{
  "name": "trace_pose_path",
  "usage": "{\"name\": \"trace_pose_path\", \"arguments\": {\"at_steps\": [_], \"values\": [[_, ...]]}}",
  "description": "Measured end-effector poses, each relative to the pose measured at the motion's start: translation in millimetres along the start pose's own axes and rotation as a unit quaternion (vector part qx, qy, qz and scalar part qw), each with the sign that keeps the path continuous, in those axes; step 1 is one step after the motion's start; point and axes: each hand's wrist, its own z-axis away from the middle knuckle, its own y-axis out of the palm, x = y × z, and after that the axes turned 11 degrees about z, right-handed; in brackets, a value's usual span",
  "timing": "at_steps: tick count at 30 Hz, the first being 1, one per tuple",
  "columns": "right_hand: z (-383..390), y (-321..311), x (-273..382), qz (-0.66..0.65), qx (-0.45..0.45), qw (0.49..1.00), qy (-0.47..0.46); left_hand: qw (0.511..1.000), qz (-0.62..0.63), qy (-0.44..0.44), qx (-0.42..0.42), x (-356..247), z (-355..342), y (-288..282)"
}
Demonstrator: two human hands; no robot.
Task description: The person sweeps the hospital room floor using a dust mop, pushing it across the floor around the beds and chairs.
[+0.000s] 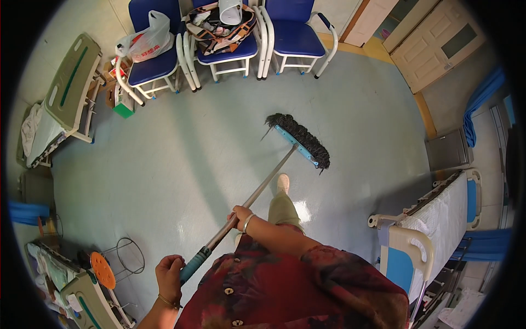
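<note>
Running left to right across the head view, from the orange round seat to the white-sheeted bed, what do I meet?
Orange round seat → left hand → right hand → black mop head → white-sheeted bed.

- Three blue-seated chairs (293,38) line a pale wall (335,16) beside a cream panelled door (430,46).
- Beds (441,219) flank a glossy grey-green floor (137,164), which reflects patches of light.
- An orange-topped stool (103,270) stands lower left; blue curtains (483,104) hang at the sides.
</note>
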Motion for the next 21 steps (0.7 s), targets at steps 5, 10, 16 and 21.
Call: {"name": "trace_pose_path", "arguments": {"at_steps": [5,10,16,21], "values": [[-3,-19,117,-0.059,-0.004,0.998,-0.037,1.000,-0.008,-0.003,0.030,-30,-57,105],[-9,-37,249,-0.118,0.011,0.988,-0.099,0.993,-0.082,0.006,0.078,-74,-126,223],[11,-81,407,0.018,-0.031,0.969,-0.244,0.979,-0.133,0.036,0.149,-118,-211,380],[26,-173,435,-0.152,-0.012,0.968,-0.198,0.965,-0.139,0.038,0.221,-94,-277,498]]}}
